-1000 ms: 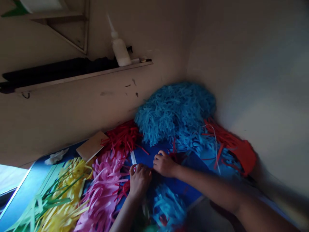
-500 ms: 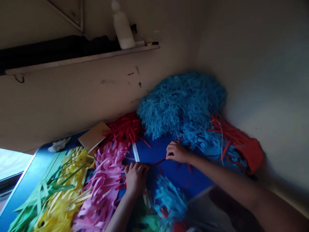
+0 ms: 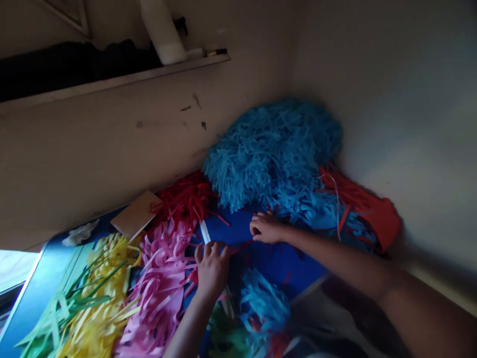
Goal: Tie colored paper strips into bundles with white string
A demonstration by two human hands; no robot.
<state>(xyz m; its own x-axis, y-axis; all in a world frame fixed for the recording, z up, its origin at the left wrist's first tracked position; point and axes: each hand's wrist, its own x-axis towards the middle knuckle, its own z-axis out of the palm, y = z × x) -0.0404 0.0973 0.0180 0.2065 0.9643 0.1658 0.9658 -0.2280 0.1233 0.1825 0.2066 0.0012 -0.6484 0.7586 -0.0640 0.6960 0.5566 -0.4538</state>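
Note:
A thin red strip stretches between my two hands just over the blue table. My right hand is closed in a pinch on its right end. At the strip's other end is my left hand, palm down with its fingers spread; whether they touch the strip is hard to see. A white strip lies just beyond the left fingertips. Pink fringed strips lie left of that hand. Below and between the hands sits a blue fringed bunch.
Yellow and green strips lie at the left. Behind are a red fringed bunch, brown card and a large blue fringed heap against the wall. Orange-red fringe lies right. A shelf with a white bottle juts out above.
My left hand has lifted slightly and its fingers have spread. The right hand stays pinched near the strip's end. The view has shifted a little, moving the background left and up.

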